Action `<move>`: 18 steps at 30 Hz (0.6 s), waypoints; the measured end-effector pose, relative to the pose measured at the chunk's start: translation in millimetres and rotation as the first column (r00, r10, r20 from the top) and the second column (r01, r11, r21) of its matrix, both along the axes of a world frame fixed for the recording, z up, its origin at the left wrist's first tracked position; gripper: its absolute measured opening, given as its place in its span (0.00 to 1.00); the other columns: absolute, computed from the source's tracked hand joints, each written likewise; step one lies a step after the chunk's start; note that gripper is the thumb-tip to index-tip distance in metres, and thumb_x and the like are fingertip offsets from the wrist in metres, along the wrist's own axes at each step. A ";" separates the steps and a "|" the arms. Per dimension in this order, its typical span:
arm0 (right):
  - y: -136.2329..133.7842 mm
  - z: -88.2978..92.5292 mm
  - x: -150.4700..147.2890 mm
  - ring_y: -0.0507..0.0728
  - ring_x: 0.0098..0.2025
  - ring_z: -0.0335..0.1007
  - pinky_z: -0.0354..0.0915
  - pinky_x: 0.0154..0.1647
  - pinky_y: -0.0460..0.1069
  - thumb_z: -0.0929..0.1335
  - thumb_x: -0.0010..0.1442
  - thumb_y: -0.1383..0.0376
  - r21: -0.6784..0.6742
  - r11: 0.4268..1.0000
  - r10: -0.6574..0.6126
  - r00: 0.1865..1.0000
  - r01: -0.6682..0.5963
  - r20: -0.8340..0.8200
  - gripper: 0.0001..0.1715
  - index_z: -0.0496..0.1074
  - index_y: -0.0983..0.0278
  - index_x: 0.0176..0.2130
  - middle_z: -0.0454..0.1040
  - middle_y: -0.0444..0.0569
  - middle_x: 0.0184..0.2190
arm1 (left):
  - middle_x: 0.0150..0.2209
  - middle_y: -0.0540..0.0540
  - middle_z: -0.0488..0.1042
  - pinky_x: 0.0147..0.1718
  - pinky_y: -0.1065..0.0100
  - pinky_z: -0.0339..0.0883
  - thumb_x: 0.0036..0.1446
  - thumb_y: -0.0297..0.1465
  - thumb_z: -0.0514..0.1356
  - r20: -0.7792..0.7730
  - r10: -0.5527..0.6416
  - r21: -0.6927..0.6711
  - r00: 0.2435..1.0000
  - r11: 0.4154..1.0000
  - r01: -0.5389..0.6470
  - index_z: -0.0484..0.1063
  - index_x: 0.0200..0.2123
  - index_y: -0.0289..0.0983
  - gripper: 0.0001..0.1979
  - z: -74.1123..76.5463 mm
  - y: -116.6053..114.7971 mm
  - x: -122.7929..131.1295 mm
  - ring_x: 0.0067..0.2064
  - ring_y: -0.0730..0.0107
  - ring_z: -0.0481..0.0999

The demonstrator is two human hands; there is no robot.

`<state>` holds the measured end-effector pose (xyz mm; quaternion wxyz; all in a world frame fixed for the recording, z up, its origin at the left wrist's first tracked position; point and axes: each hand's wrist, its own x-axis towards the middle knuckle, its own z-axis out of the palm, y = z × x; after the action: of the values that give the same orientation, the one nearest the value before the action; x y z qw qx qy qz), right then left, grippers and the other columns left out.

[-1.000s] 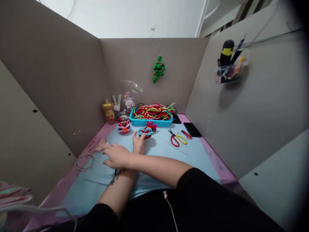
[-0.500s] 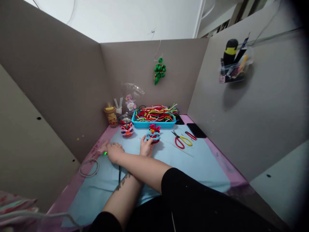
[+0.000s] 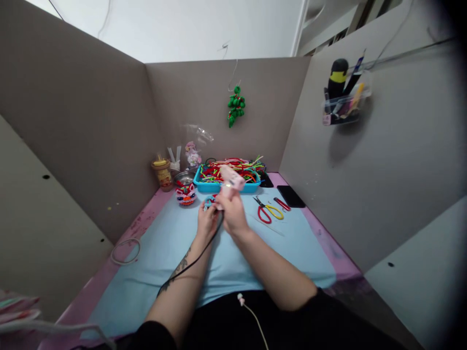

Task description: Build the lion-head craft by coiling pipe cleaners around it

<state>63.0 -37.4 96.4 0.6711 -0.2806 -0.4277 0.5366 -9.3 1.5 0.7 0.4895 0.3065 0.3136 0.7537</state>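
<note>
My right hand (image 3: pixel 234 216) is closed round the grip of a pink glue gun (image 3: pixel 232 179), slightly blurred, with its black cord (image 3: pixel 193 264) trailing down across my left forearm. Just left of it, my left hand (image 3: pixel 207 221) pinches a small blue and red pipe-cleaner figure (image 3: pixel 210 200). The gun and my right hand cover much of that figure. A similar lion-like pipe-cleaner head (image 3: pixel 186 195) in red, pink and orange sits on the blue cloth (image 3: pixel 251 265) to the left of my hands.
Behind my hands stands a blue tray (image 3: pixel 207 186) heaped with colourful pipe cleaners. On the right lie red-and-yellow-handled scissors (image 3: pixel 268 212), a red tool (image 3: pixel 282 204) and a black phone (image 3: pixel 291 196). A cup (image 3: pixel 162 175) and metal bowl (image 3: pixel 185 178) stand back left; a coiled cable (image 3: pixel 126 252) lies front left.
My right hand has lifted the pink glue gun from the left side of the table and brought it to the figure. My forearms are no longer crossed. The figure has shifted slightly left.
</note>
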 end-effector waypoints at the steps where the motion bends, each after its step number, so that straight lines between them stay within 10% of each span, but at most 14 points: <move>1: 1.9 -6.5 20.8 0.47 0.22 0.60 0.62 0.25 0.43 0.68 0.47 0.66 -0.011 1.000 0.000 0.999 -0.001 -0.044 0.18 0.63 0.62 0.40 0.63 0.36 0.22 | 0.36 0.47 0.74 0.42 0.64 0.69 0.47 0.30 0.67 0.026 -0.010 -0.013 1.000 1.000 0.010 0.61 0.45 0.40 0.24 2.4 -2.1 -0.6 0.39 0.66 0.77; 10: -20.3 -81.1 91.8 0.50 0.18 0.62 0.62 0.21 0.46 0.69 0.53 0.55 0.077 0.962 0.215 0.904 -0.260 0.370 0.21 0.69 0.64 0.44 0.66 0.40 0.17 | 0.41 0.49 0.74 0.45 0.55 0.69 0.39 0.28 0.71 0.046 -0.099 0.013 0.994 0.995 0.098 0.58 0.50 0.44 0.35 23.2 -20.8 7.5 0.41 0.65 0.77; 18: -10.5 -111.7 88.0 0.51 0.21 0.66 0.66 0.20 0.47 0.67 0.54 0.56 0.067 0.990 0.079 0.870 -0.127 0.487 0.18 0.71 0.65 0.41 0.72 0.47 0.24 | 0.42 0.49 0.73 0.40 0.60 0.71 0.41 0.29 0.70 -0.054 -0.150 0.011 0.987 0.988 0.151 0.57 0.53 0.46 0.36 24.1 -27.5 7.5 0.40 0.67 0.77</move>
<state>151.0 -47.9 -15.2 0.5265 -0.3494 -0.6214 0.4632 -1.8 -26.0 24.9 0.5341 0.3529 0.2966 0.7087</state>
